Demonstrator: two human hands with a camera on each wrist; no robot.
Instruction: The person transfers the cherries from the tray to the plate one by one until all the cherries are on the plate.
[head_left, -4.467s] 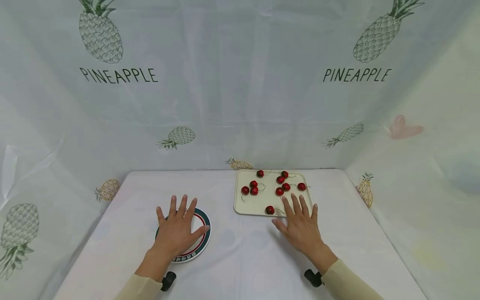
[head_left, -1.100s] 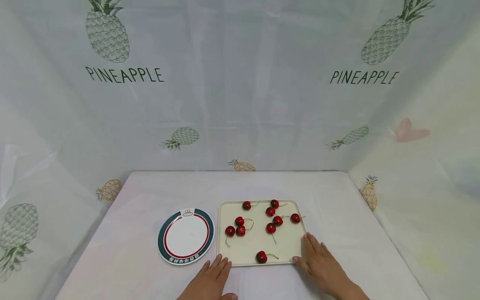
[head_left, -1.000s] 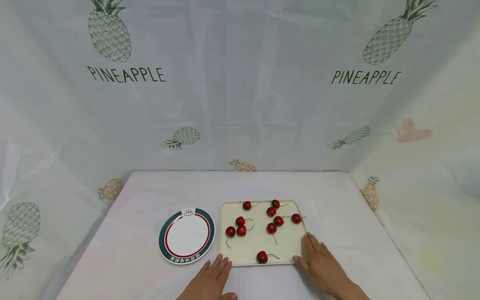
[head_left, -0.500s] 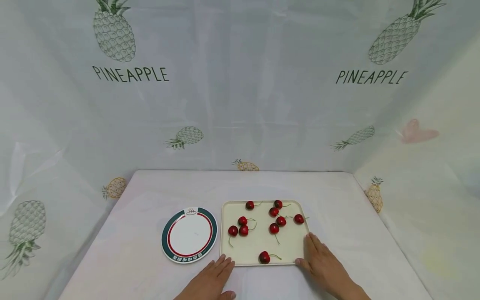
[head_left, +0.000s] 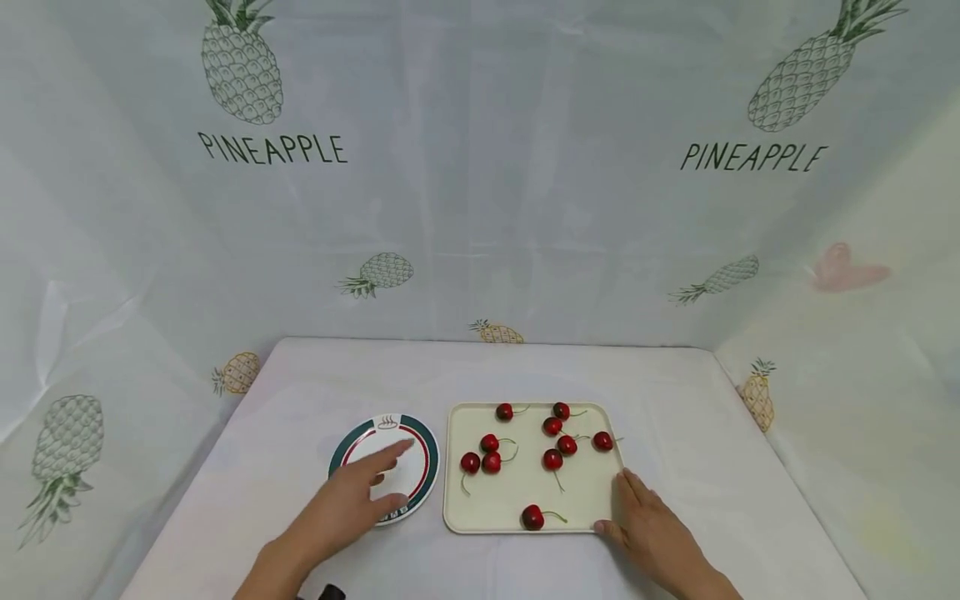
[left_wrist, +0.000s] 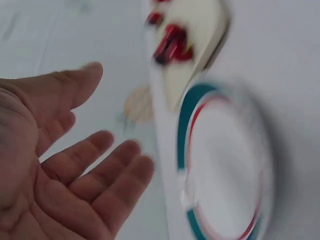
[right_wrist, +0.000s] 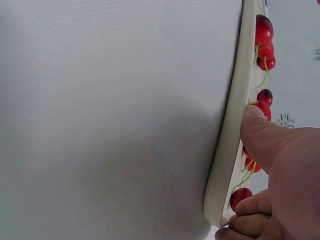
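Note:
My left hand hovers over the near left part of a round white plate with a green band and a red ring. Its fingers are spread and relaxed, with nothing in them; the left wrist view shows the palm beside the plate. Red cherries with thin green stems lie scattered on a cream rectangular tray, right of the plate. At the tray's near right corner my right hand grips the rim, thumb on the near edge, fingers along the right side.
A white cloth covers the table. Behind it hangs a pale curtain printed with pineapples. One cherry lies apart near the tray's front edge.
The tray has come nearer since the oldest frame. In the last half second my left hand has left its near left corner and moved left over the plate. My right hand stays.

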